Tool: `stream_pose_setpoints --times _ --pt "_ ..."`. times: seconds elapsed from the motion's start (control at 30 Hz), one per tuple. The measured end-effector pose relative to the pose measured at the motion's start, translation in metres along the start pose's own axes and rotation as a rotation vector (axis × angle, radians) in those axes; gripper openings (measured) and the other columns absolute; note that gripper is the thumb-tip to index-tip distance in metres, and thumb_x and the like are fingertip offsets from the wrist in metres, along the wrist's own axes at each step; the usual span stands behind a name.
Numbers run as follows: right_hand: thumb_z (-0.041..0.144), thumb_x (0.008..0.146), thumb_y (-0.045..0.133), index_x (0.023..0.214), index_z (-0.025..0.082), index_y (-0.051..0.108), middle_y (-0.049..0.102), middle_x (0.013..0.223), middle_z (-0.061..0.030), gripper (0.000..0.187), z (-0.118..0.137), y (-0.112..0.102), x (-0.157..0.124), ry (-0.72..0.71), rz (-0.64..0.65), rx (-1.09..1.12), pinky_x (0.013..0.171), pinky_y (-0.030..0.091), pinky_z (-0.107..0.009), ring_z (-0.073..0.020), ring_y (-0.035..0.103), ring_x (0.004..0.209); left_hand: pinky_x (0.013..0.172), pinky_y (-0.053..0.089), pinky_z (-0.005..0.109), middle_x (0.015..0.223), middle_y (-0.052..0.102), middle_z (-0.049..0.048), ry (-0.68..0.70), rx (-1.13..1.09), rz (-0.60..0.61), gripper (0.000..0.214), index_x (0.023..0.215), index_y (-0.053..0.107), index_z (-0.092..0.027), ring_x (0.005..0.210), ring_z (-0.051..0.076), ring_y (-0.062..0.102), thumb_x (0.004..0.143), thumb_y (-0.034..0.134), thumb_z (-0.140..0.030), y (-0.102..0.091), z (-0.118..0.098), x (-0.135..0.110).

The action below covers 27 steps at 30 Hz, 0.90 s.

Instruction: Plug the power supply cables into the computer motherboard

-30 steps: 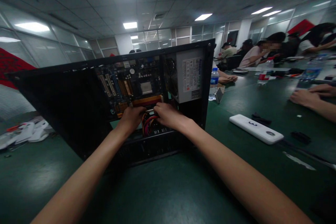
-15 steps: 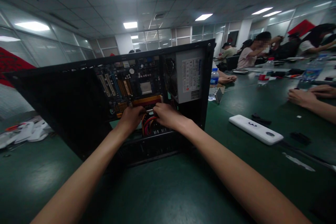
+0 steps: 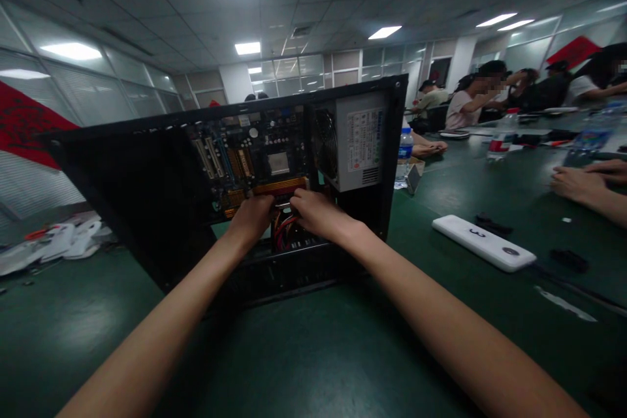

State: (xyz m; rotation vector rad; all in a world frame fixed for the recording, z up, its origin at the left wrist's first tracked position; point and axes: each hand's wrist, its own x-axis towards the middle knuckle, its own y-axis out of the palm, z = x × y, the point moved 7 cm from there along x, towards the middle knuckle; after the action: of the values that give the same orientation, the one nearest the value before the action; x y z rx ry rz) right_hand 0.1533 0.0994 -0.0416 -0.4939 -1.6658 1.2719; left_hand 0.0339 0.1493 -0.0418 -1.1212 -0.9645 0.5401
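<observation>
- Reaching into an open black metal computer case (image 3: 142, 199) that stands upright on the table, the person's left hand (image 3: 252, 215) and right hand (image 3: 316, 212) meet low inside it, almost touching.
- Left hand: fingers curled against the lower edge of the green motherboard (image 3: 245, 157), just by its orange-yellow slots. The fingertips are hidden, so it cannot be told whether they pinch anything.
- Right hand: knuckles up, fingers bent down over a bundle of red and yellow cables (image 3: 283, 230) — grasping or only pressing, the view does not show.
- Inside the case, the motherboard is fixed to the back wall. A grey metal power supply box (image 3: 362, 140) with a fan grille and a label fills the upper right corner, and the cables hang below.
- The case sits on a dark green tabletop (image 3: 313, 353). To its right lies a white oblong device marked "3" (image 3: 482, 243), well apart, and a clear plastic water bottle (image 3: 404, 153) stands beyond the case's right edge.
- Another person's hands (image 3: 580, 183) rest on the table at far right — others sit further along, under ceiling light panels and beside glass partitions.
</observation>
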Motion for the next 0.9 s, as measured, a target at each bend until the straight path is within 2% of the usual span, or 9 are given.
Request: stream_pose_setpoints --times 0.23,0.37,0.57,0.8,0.9 --pt "0.011 0.089 0.058 0.104 0.013 0.063 0.059 0.112 -0.0098 0.016 0.004 -0.001 -0.004 -0.038 -0.008 0.015 0.075 0.043 -0.028 -0.019 0.062 0.094 0.079 0.05 0.032 0.098 0.076 0.0149 0.005 -0.015 0.046 0.023 0.097 0.075 -0.016 0.096 0.027 0.071 0.093 0.054 -0.023 0.001 -0.004 -0.002" --pt "0.012 0.092 0.053 0.106 0.013 0.063 0.058 0.111 -0.0101 0.017 0.002 0.008 0.002 -0.107 0.03 -0.042 0.073 0.043 -0.028 -0.0189 0.062 0.091 0.079 0.05 0.032 0.098 0.076 0.0162 0.005 -0.027 0.053 0.025 0.096 0.076 -0.015 0.096 0.028 0.072 0.093 0.052 -0.022 0.003 -0.003 -0.003" --pt "0.012 0.098 0.045 0.108 0.01 0.06 0.057 0.112 -0.0134 0.018 0.001 0.019 0.019 -0.237 0.024 -0.13 0.084 0.044 -0.03 -0.0209 0.059 0.103 0.081 0.051 0.031 0.103 0.075 0.016 0.003 -0.056 0.043 0.024 0.101 0.076 -0.018 0.099 0.027 0.072 0.093 0.054 -0.024 0.005 0.0 -0.002" --pt "0.012 0.097 0.044 0.11 0.01 0.06 0.063 0.11 -0.015 0.02 -0.008 0.021 0.021 -0.045 0.099 -0.262 0.081 0.047 -0.032 -0.0249 0.063 0.102 0.082 0.053 0.035 0.099 0.075 0.0186 -0.014 -0.08 0.033 0.023 0.098 0.076 -0.015 0.095 0.03 0.072 0.091 0.055 -0.022 0.004 -0.001 -0.002" --pt "0.015 0.098 0.043 0.113 0.01 0.06 0.064 0.112 -0.0156 0.023 -0.008 0.023 0.021 -0.027 0.141 -0.27 0.081 0.048 -0.032 -0.0256 0.065 0.102 0.082 0.053 0.034 0.097 0.074 0.0165 -0.021 -0.092 0.028 0.023 0.098 0.076 -0.016 0.094 0.028 0.072 0.091 0.055 -0.022 0.004 -0.001 -0.002"
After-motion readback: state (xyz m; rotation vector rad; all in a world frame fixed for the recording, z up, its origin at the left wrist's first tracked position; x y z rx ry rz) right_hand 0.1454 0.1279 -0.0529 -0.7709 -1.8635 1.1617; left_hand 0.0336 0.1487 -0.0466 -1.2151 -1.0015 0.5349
